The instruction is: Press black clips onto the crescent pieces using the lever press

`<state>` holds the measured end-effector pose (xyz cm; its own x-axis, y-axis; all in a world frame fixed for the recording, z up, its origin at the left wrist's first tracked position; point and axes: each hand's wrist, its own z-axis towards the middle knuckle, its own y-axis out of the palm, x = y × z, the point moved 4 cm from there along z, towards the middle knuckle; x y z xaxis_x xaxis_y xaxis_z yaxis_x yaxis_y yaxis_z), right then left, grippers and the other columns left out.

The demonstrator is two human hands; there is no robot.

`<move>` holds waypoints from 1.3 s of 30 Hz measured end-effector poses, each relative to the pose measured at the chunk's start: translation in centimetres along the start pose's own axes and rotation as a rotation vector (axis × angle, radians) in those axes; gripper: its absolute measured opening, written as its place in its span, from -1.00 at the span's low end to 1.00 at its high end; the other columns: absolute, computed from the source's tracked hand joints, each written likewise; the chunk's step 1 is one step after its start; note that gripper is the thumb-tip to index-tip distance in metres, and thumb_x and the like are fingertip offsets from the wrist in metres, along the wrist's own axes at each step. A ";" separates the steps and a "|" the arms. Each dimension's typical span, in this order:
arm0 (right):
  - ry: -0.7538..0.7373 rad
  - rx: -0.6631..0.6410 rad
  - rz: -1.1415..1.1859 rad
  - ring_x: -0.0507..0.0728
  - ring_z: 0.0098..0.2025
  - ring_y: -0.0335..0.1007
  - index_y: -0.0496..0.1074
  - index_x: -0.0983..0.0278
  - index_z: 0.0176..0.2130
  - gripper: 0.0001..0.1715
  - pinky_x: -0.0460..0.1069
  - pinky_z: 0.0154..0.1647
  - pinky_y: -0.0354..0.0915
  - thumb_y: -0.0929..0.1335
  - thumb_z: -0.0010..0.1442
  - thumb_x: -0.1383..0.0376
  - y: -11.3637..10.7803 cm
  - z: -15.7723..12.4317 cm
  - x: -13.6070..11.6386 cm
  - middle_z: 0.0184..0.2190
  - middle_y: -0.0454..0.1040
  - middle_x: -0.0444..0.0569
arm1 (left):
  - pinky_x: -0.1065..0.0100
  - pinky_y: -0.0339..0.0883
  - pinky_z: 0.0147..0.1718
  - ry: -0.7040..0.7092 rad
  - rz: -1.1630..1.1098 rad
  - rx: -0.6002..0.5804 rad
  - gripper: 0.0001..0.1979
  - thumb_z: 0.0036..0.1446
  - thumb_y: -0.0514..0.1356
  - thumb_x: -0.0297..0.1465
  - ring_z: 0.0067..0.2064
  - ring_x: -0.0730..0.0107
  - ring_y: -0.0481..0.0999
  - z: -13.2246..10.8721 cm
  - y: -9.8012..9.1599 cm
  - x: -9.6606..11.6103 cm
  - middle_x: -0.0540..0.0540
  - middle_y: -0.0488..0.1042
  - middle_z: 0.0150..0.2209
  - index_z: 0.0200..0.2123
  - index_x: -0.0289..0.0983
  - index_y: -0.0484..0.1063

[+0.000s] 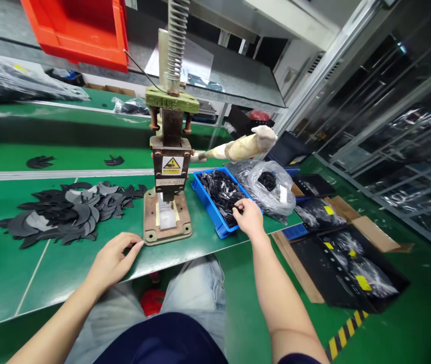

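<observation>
My right hand [249, 218] reaches over the near right corner of a blue tray [210, 205], its thumb and fingertips pinched together among small black plastic parts [221, 189]. Whatever lies between those fingertips is too small to make out. On the green bench, my left hand [117, 259] rests with fingers and thumb stretched out, the tips by the near left corner of the hand press's base [149, 215]. It holds nothing that I can see. A pale block [167, 218] sits on the base below the press head [168, 146]. The press's wrapped lever [238, 146] sticks out to the right.
Curved black and grey pieces [75, 207] lie heaped left of the press. Clear plastic bags [272, 187] stand behind the tray. Black boxes with bagged goods [352, 268] are at the right. An orange-red bin [79, 30] sits on the shelf above.
</observation>
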<state>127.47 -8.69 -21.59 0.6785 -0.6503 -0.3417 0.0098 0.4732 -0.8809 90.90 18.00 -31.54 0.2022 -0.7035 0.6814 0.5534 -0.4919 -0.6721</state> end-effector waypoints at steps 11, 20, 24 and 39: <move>-0.023 0.229 0.346 0.10 -0.30 0.43 0.44 0.23 -0.10 -0.77 0.07 -0.14 0.42 0.35 0.31 0.16 -1.8 -1.6 -2.4 -0.31 0.53 -0.07 | 0.20 0.48 0.02 0.000 -0.049 0.067 -0.75 0.41 0.20 -0.14 -0.02 0.18 0.61 -0.1 -0.5 0.3 -0.10 0.65 -0.08 -0.16 -0.14 0.60; -0.440 0.069 0.692 0.17 -0.11 0.62 0.54 0.14 -0.09 -0.85 0.15 -0.03 0.55 0.44 0.31 0.29 1.2 -8.8 -11.9 -0.18 0.68 -0.02 | 0.14 0.52 0.07 0.251 -0.185 0.162 -0.86 0.37 0.27 -0.36 0.04 0.17 0.61 0.9 -2.7 8.5 -0.16 0.63 -0.06 -0.03 -0.16 0.55; -0.598 -0.012 0.755 0.19 -0.09 0.64 0.53 0.12 -0.01 -0.74 0.20 -0.03 0.58 0.43 0.31 0.35 2.0 -9.9 -14.5 -0.14 0.70 -0.01 | 0.11 0.53 0.06 0.316 -0.225 0.089 -0.78 0.36 0.29 -0.39 0.04 0.18 0.61 1.1 -2.5 11.4 -0.18 0.61 -0.02 0.05 -0.15 0.51; -0.668 -0.070 0.809 0.14 -0.11 0.63 0.50 0.13 0.03 -0.69 0.13 -0.05 0.56 0.43 0.31 0.41 3.2 -10.4 -15.8 -0.14 0.70 -0.04 | 0.13 0.51 0.00 0.345 -0.197 0.051 -0.70 0.33 0.35 -0.36 -0.04 0.21 0.63 1.3 -1.9 12.1 -0.14 0.64 -0.05 0.09 -0.15 0.44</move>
<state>109.15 -3.09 -22.42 0.7311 0.3144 -0.6056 -0.6552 0.5711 -0.4945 93.37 11.13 -21.61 -0.1899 -0.7332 0.6529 0.5956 -0.6147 -0.5171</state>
